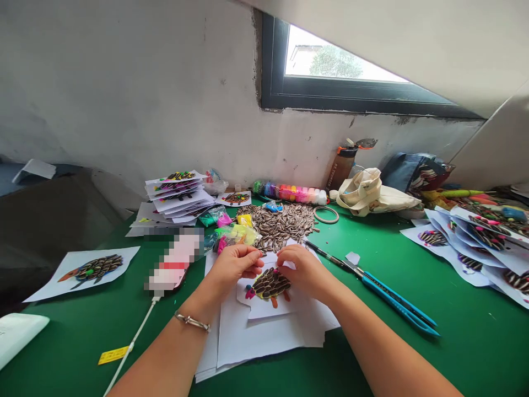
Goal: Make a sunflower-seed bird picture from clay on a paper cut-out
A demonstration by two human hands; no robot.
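Note:
My left hand (236, 266) is closed in a pinch above the picture's upper left, with a small dark sunflower seed (263, 254) at its fingertips. On the other side, my right hand (305, 269) has its fingers curled in at the picture's upper right edge; whatever they pinch is hidden. Between and below them lies a seed-covered animal picture (270, 285) with a pink and blue head and orange legs. It rests on a stack of white paper (270, 344). Just beyond my hands spreads a pile of sunflower seeds (285, 223).
Bagged coloured clay (243, 234) lies left of the seeds. Finished pictures are stacked at back left (179, 198) and right (475, 242). Blue tweezers (399, 300), a black-and-silver pen-like tool (328, 256) and a tape ring (326, 214) lie at right. A cabled phone (177, 264) sits left.

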